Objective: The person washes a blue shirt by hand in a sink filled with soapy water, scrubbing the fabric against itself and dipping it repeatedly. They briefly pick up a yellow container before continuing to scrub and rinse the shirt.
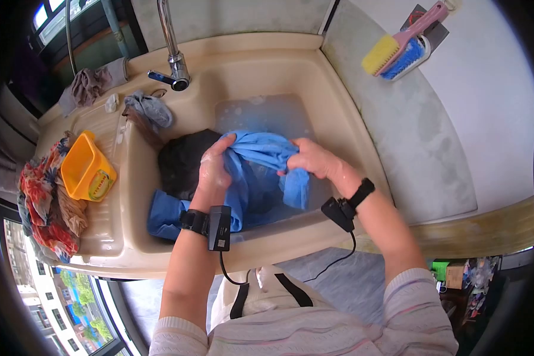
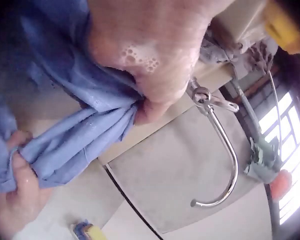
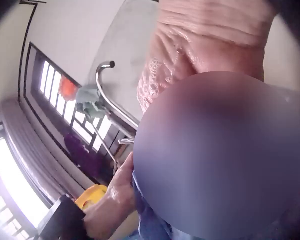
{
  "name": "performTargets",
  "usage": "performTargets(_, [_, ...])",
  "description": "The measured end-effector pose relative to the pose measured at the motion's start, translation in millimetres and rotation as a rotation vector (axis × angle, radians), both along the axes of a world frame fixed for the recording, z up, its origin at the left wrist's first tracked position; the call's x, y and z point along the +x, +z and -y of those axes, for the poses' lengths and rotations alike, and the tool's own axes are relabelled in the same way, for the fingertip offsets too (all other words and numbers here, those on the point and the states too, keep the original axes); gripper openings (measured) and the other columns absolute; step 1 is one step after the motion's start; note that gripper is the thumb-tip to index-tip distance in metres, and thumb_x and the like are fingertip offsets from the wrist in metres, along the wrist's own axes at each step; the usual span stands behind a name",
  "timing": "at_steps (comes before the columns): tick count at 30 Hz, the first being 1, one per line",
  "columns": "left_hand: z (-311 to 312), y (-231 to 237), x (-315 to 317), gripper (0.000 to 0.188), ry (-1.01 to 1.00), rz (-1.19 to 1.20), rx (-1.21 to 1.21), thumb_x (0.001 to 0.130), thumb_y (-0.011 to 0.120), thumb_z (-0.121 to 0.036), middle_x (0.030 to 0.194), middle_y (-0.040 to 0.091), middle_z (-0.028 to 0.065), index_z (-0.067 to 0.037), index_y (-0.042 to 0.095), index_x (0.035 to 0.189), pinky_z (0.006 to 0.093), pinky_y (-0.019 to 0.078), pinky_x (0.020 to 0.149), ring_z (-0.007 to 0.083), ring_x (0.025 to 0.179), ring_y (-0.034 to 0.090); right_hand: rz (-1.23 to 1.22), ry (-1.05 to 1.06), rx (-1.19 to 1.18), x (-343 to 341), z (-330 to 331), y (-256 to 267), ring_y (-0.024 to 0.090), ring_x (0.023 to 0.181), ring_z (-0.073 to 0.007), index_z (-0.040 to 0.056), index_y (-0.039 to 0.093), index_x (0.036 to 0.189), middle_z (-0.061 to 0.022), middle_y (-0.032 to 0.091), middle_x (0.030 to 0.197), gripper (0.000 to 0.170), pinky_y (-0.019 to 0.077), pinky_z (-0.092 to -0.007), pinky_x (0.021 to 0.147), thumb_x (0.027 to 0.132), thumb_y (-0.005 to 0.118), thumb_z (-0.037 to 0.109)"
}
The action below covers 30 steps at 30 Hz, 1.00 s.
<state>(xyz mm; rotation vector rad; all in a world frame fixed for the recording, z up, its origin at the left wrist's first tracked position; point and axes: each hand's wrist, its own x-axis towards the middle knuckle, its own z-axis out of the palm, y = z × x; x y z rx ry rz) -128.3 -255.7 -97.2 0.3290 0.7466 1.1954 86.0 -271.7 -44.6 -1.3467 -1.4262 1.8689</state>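
My left hand (image 1: 215,169) and right hand (image 1: 315,159) grip blue cloth (image 1: 261,148), bunched between them, likely for firm purchase on wet fabric; rest trails into cloudy water in sink (image 1: 351,118); black cloth (image 1: 184,160) crowds left side; faucet (image 1: 173,56) behind, seemingly clear of my hands.

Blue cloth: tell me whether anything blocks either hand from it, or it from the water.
Nothing visible does: the left hand and right hand grip the blue cloth directly, and its lower folds reach the water. The dark cloth lies beside it, not between.
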Motion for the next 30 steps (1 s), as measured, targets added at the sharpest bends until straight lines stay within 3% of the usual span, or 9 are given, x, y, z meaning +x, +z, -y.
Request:
performTargets(7, [-2.3,-11.0,8.9,0.018,0.167,0.003,-0.083,0.083,0.054,-0.01,0.089,0.058,0.0074,-0.002,0.057,0.099,0.0322,0.0475,0.055,0.0168,0.073,0.058,0.152,0.03,0.484,-56.2,-14.2,13.1,0.061,0.081,-0.0229,0.0043,0.056,0.107,-0.009,0.061,0.091,0.041,0.0485,-0.0309,0.07,0.066,0.054,0.002])
performTargets(9, [14.0,-7.5,3.7,0.017,0.093,0.221,0.031,0.085,0.052,-0.01,0.089,0.058,0.0068,-0.002,0.057,0.098,0.031,0.0482,0.057,0.0157,0.076,0.058,0.246,0.128,1.165,-82.3,3.8,5.5,0.06,0.076,-0.0286,0.0033,0.058,0.097,-0.0151,0.061,0.086,0.029,0.0479,-0.0335,0.067,0.069,0.059,0.011])
performTargets(13, [15.9,-59.0,11.0,0.018,0.076,0.105,0.291,0.088,0.048,-0.017,0.091,0.057,0.0053,-0.002,0.055,0.097,0.0305,0.0479,0.068,0.0141,0.08,0.056,0.539,0.1,1.02,-99.2,6.3,-4.4,0.054,0.063,-0.0385,0.0037,0.059,0.073,-0.0205,0.056,0.065,0.027,0.0453,-0.0416,0.058,0.079,0.058,0.03])
performTargets(15, [23.4,-0.6,28.5,0.019,0.163,-0.051,-0.15,0.089,0.044,-0.017,0.09,0.056,0.0053,-0.004,0.054,0.099,0.0312,0.0476,0.068,0.0163,0.08,0.056,0.559,-0.093,0.928,-89.0,-21.1,-21.4,0.056,0.065,-0.039,0.0053,0.057,0.069,-0.0193,0.057,0.067,0.03,0.0457,-0.0457,0.06,0.079,0.052,0.032])
performTargets(21, [20.3,-40.9,6.9,0.02,0.038,0.198,0.238,0.088,0.043,-0.015,0.08,0.056,0.0049,-0.005,0.055,0.099,0.0316,0.0471,0.062,0.016,0.071,0.056,0.519,0.028,1.176,-106.9,13.8,-10.1,0.055,0.065,-0.0387,0.0047,0.055,0.067,-0.0183,0.056,0.065,0.03,0.0442,-0.0451,0.056,0.083,0.048,0.028])
performTargets(23, [16.7,-36.0,8.5,0.025,-0.012,0.383,0.247,0.087,0.044,-0.021,0.093,0.058,0.0082,-0.003,0.054,0.101,0.0348,0.047,0.075,0.0204,0.086,0.057,0.564,0.048,1.117,-107.0,18.3,-3.3,0.055,0.066,-0.0388,0.005,0.056,0.069,-0.0175,0.056,0.066,0.029,0.0443,-0.0448,0.057,0.082,0.049,0.03])
performTargets(25, [24.3,11.8,25.9,0.027,0.125,-0.152,-0.21,0.089,0.041,-0.021,0.092,0.059,0.0066,-0.001,0.054,0.101,0.0316,0.0474,0.072,0.0186,0.084,0.057,0.591,-0.103,0.992,-89.1,-11.9,-29.9,0.055,0.068,-0.0388,0.0051,0.058,0.072,-0.017,0.057,0.068,0.03,0.0447,-0.0446,0.059,0.084,0.048,0.031])
performTargets(27, [15.0,-2.6,26.1,0.025,0.057,0.003,-0.089,0.088,0.044,-0.022,0.085,0.06,0.0044,-0.001,0.057,0.094,0.0285,0.0468,0.068,0.0159,0.077,0.057,0.608,-0.083,0.935,-67.3,-26.2,-37.2,0.053,0.068,-0.0401,0.0044,0.059,0.075,-0.0202,0.057,0.073,0.034,0.0435,-0.0422,0.059,0.088,0.043,0.032])
performTargets(30, [10.3,4.2,17.1,0.021,0.017,-0.383,0.045,0.082,0.058,-0.021,0.074,0.059,0.0027,0.0,0.06,0.084,0.0283,0.0457,0.067,0.0131,0.068,0.056,0.626,-0.047,0.775,-47.8,-38.2,-44.6,0.056,0.06,-0.0309,0.0041,0.062,0.08,-0.0157,0.061,0.069,0.032,0.0432,-0.0372,0.056,0.087,0.048,0.032])
